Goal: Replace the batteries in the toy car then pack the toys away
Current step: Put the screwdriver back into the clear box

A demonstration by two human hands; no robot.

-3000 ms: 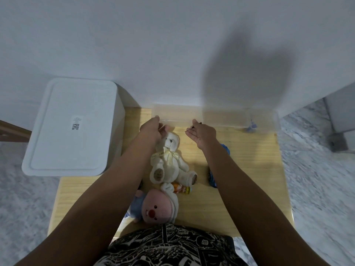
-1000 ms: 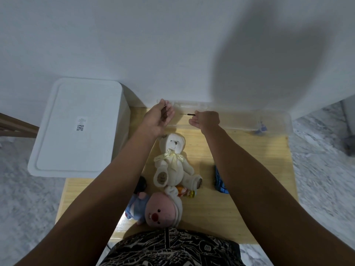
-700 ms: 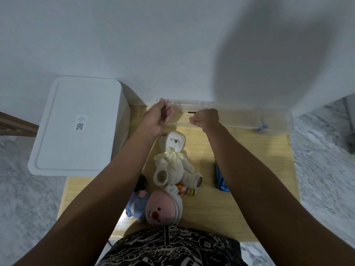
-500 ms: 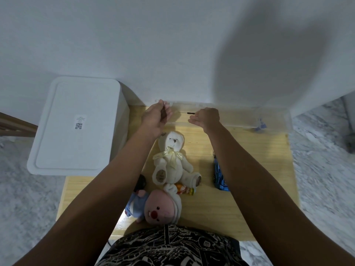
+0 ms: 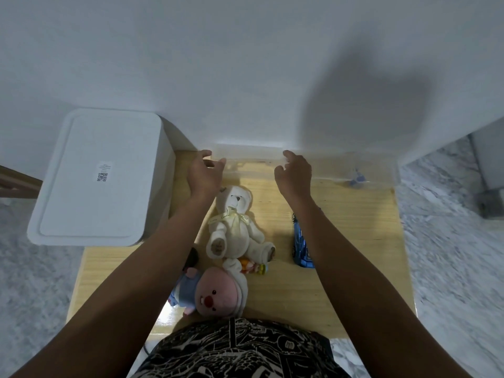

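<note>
White wall stands close behind a small wooden table (image 5: 354,214), with marbled floor on both sides and a white bin (image 5: 92,175) at the far left. Both hands, left hand (image 5: 203,174) and right hand (image 5: 294,173), are spread and hold nothing, at the clear box (image 5: 327,165) along the far edge. Beside the right forearm lies the toy car (image 5: 300,244): probably light, hard, smooth; best gripped across its sides. By contrast, the teddy bear (image 5: 234,227) looks soft.
</note>
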